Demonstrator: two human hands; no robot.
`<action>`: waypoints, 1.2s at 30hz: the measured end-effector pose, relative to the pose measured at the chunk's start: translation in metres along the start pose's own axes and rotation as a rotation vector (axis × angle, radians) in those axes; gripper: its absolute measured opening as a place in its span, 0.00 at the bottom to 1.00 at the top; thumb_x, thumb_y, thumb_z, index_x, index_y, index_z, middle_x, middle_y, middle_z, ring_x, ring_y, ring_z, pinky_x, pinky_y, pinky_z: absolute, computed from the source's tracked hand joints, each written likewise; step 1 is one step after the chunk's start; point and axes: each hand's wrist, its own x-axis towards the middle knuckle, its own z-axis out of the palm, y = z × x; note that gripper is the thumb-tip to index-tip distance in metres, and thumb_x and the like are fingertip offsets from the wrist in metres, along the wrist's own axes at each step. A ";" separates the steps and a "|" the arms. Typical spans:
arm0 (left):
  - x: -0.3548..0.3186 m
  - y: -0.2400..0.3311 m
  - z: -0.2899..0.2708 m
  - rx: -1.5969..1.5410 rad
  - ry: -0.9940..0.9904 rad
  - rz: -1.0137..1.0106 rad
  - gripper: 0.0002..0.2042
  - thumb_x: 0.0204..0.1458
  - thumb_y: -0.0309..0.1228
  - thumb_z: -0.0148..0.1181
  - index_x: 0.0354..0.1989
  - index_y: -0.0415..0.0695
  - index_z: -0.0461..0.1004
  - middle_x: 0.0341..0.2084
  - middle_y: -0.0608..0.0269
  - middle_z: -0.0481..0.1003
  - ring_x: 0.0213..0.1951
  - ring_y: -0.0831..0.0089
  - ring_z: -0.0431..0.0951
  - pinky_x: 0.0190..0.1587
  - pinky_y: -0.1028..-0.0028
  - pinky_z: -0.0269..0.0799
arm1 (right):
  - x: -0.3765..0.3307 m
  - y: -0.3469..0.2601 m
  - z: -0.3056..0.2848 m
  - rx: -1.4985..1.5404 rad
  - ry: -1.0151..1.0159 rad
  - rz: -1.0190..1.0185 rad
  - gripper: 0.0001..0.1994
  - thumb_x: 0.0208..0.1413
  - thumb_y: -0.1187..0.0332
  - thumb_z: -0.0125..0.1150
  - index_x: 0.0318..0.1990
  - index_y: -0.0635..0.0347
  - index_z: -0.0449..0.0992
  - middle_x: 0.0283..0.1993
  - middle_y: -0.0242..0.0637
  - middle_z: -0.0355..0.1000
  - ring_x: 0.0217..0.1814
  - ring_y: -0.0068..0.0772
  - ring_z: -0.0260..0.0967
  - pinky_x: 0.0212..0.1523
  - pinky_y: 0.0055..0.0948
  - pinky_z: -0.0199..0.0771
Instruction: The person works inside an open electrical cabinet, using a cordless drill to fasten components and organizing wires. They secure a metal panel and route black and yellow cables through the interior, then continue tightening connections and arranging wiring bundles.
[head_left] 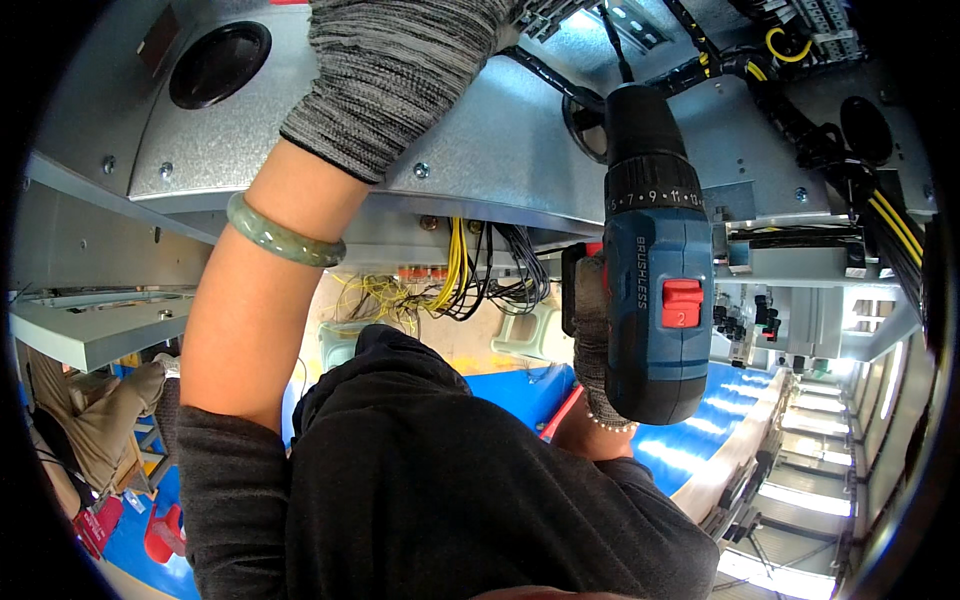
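A blue and black cordless drill with a red switch on top stands before me, its chuck aimed up into the metal cabinet. My right hand, in a grey knit glove, is wrapped round its handle, mostly hidden behind the drill body. The long thin bit reaches toward a slotted metal part at the top. My left hand, gloved alike, extends to the upper edge beside electrical components. Its fingers are cut off or hidden, so whether it grips anything does not show.
Black-sheathed wire bundles with yellow wires cross the cabinet at upper right. Loose yellow and black cables hang beneath its edge. A round black grommet sits at upper left. Another person's legs show at far left, near a red object.
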 end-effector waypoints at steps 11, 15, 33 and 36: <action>-0.001 0.000 -0.001 -0.070 0.054 0.006 0.29 0.31 0.33 0.72 0.50 0.53 0.79 0.55 0.57 0.71 0.59 0.55 0.65 0.65 0.54 0.52 | 0.004 0.003 0.001 0.003 0.008 -0.001 0.32 0.54 0.57 0.63 0.65 0.56 0.61 0.65 0.42 0.63 0.67 0.40 0.59 0.66 0.38 0.57; 0.000 -0.010 0.018 -0.031 0.283 0.102 0.29 0.30 0.33 0.72 0.49 0.52 0.79 0.55 0.57 0.71 0.59 0.55 0.66 0.65 0.54 0.52 | 0.003 0.003 0.001 0.004 0.010 -0.012 0.32 0.54 0.58 0.63 0.65 0.56 0.61 0.65 0.42 0.63 0.66 0.41 0.59 0.66 0.38 0.57; -0.002 -0.002 0.010 0.005 0.202 0.067 0.28 0.30 0.33 0.72 0.49 0.53 0.80 0.54 0.57 0.71 0.57 0.55 0.67 0.64 0.54 0.54 | 0.004 0.004 0.001 -0.006 0.018 -0.033 0.31 0.54 0.58 0.63 0.64 0.55 0.63 0.63 0.42 0.64 0.65 0.42 0.61 0.65 0.39 0.59; 0.000 -0.001 0.007 -0.085 0.214 0.048 0.28 0.30 0.33 0.71 0.49 0.53 0.80 0.54 0.57 0.71 0.57 0.55 0.67 0.64 0.54 0.54 | 0.004 0.005 0.001 -0.004 0.020 -0.032 0.30 0.54 0.58 0.63 0.64 0.55 0.63 0.63 0.42 0.65 0.65 0.43 0.61 0.64 0.40 0.59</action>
